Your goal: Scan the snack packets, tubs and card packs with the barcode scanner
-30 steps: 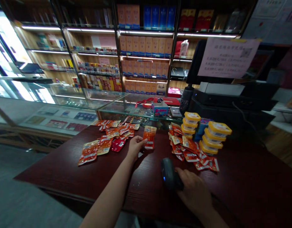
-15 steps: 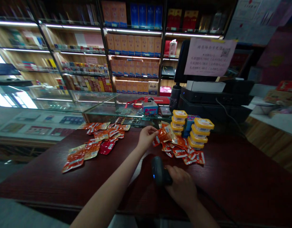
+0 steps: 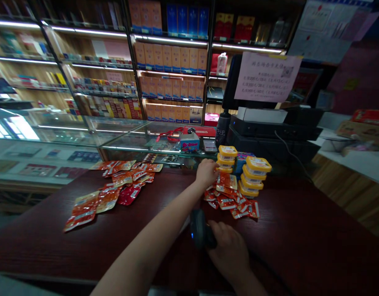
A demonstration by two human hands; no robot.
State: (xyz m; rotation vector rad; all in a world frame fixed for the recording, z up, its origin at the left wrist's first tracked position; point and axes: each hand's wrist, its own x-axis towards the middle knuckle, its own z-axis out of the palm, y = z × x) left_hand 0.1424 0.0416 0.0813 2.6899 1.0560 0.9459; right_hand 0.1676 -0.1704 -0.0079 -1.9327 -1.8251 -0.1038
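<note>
My left hand (image 3: 207, 173) reaches over a heap of orange snack packets (image 3: 228, 201), right beside the left stack of yellow-lidded tubs (image 3: 228, 153). Its fingers are curled and mostly turned away, so what they grip is hidden. An orange-and-cream packet (image 3: 226, 181) lies just right of the fingertips, on top of the heap. My right hand (image 3: 228, 248) is wrapped around the handle of a dark barcode scanner (image 3: 198, 229), low over the counter. A small blue light glows on the scanner. Another spread of orange snack packets (image 3: 120, 179) lies to the left, with one red packet (image 3: 130, 194) among them.
A second stack of yellow-lidded tubs (image 3: 255, 174) stands right of the heap. Behind are a glass display case (image 3: 130, 137), a small blue box (image 3: 189, 142) and a monitor with a pink paper sign (image 3: 265, 78). The scanner's cable trails across the dark wooden counter (image 3: 300, 234).
My left hand, which held an orange packet at the heap's left side, has moved right, over the heap toward the tubs. The right hand and scanner have barely moved; the view has shifted slightly.
</note>
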